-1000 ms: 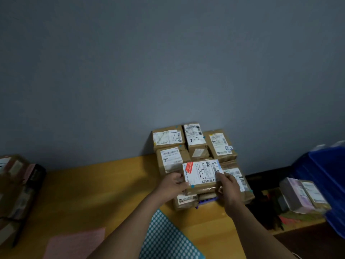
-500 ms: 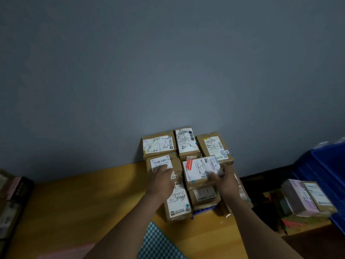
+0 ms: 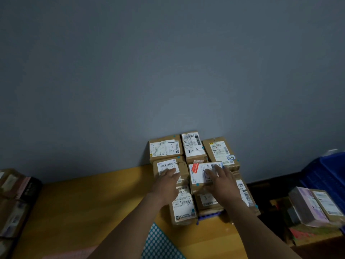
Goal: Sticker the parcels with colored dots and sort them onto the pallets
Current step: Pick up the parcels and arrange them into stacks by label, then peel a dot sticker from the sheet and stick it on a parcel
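The placing step looks to be in hand. The parcel with the red-marked label (image 3: 200,176) lies on top of the stack of parcels (image 3: 183,208) at lower centre-right of the frame, close against the grey wall (image 3: 168,71), and it carries a teal dot (image 3: 197,184) at its near left corner. The right hand (image 3: 222,182) lies over the label with fingers spread and nearly straight, pressing rather than gripping; whether the thumb hooks an edge cannot be told. The left hand (image 3: 166,186) rests flat, fingers stretched, on the neighbouring parcel (image 3: 168,168) just to the left, holding nothing. The stack stands on a small blue pallet (image 3: 209,215), of which only the near edge shows, on the yellow surface (image 3: 93,202). The parcel seems set down and is probably being squared with its neighbours. The next move calls for lifting both hands off without dragging it askew, then fetching an unmarked parcel, perhaps from the pile at the right edge (image 3: 315,204), and a dot from the teal sticker sheet (image 3: 160,242) at bottom centre.
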